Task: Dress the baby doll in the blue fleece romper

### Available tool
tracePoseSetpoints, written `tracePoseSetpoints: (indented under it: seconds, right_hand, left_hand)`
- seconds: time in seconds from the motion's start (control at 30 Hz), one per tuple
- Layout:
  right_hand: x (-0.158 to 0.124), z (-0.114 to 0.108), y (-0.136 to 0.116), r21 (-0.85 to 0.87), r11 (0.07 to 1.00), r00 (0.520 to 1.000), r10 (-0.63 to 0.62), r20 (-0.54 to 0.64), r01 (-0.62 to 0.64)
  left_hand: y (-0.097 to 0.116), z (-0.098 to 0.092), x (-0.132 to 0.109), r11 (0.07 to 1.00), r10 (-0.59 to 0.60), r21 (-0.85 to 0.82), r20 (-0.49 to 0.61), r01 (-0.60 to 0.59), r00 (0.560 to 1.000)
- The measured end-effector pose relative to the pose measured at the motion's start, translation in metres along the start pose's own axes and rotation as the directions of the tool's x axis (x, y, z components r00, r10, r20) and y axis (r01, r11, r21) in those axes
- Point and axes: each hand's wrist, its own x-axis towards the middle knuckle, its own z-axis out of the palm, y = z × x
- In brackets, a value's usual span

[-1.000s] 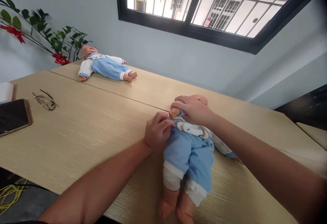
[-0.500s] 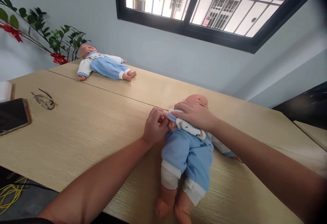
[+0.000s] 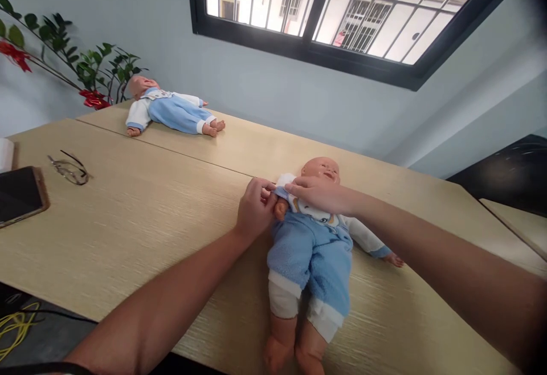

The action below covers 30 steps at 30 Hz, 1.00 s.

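A baby doll (image 3: 314,249) in a white top and fuzzy blue trousers lies on its back on the wooden table (image 3: 171,204), feet toward me. My left hand (image 3: 256,210) is closed on the blue cuff of the doll's sleeve (image 3: 281,191), beside the doll's small hand (image 3: 280,208). Across the doll's chest reaches my right hand (image 3: 320,195), its thumb and fingers pinching the same sleeve near the cuff. The doll's other arm (image 3: 370,238) lies stretched out on the table under my right forearm.
A second doll (image 3: 171,110) in similar clothes lies at the back left. Eyeglasses (image 3: 70,168) and a phone (image 3: 21,195) rest on the left side. Behind the table are a leafy plant (image 3: 92,70) and a barred window (image 3: 299,39). Yellow cable (image 3: 19,329) hangs at lower left.
My right hand has slid down from the doll's shoulder toward the sleeve cuff, fingers now at it. More of the doll's hand and face shows. The view has shifted slightly.
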Motion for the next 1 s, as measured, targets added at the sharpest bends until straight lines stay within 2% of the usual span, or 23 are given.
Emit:
tracePoseSetpoints:
  seconds: [0.13, 0.2, 0.27, 0.4, 0.5, 0.63, 0.73, 0.83, 1.0]
  right_hand:
    - [0.003, -0.006, -0.008, 0.167, 0.984, 0.990, 0.043, 0.138, -0.066]
    - [0.010, -0.008, -0.007, 0.295, 0.952, 0.987, 0.038, 0.157, -0.084]
    - [0.019, -0.009, -0.005, 0.347, 0.934, 0.987, 0.037, 0.154, -0.089]
    - [0.039, -0.010, -0.007, 0.276, 0.960, 0.983, -0.014, 0.186, -0.039]
    - [0.048, -0.010, -0.009, 0.249, 0.967, 0.983, 0.012, 0.181, -0.058]
    - [0.052, -0.005, -0.011, 0.259, 0.964, 0.981, 0.015, 0.192, -0.065]
    - [0.050, -0.002, -0.015, 0.239, 0.967, 0.989, 0.050, 0.141, -0.083]
    - [0.047, -0.002, -0.021, 0.217, 0.970, 0.992, 0.095, 0.079, -0.110]
    - [0.049, -0.004, -0.022, 0.131, 0.978, 0.984, 0.152, 0.093, -0.163]
  left_hand:
    - [0.004, -0.002, 0.001, 0.998, -0.040, 0.052, 0.017, 0.039, 0.999]
    - [0.005, -0.003, 0.003, 0.995, -0.036, 0.099, 0.025, 0.034, 0.999]
    - [0.007, -0.005, 0.004, 0.989, -0.019, 0.150, 0.045, 0.012, 0.999]
    - [0.012, -0.009, 0.006, 0.976, -0.004, 0.217, 0.040, -0.005, 0.999]
    - [0.017, -0.013, 0.007, 0.968, 0.018, 0.248, 0.041, -0.028, 0.999]
    - [0.020, -0.018, 0.010, 0.952, 0.001, 0.302, 0.185, -0.058, 0.983]
    - [0.020, -0.019, 0.009, 0.933, -0.060, 0.356, 0.273, -0.043, 0.960]
    - [0.024, -0.017, 0.005, 0.936, -0.080, 0.351, 0.307, -0.035, 0.948]
    - [0.033, -0.017, 0.000, 0.888, -0.158, 0.459, 0.358, -0.025, 0.920]
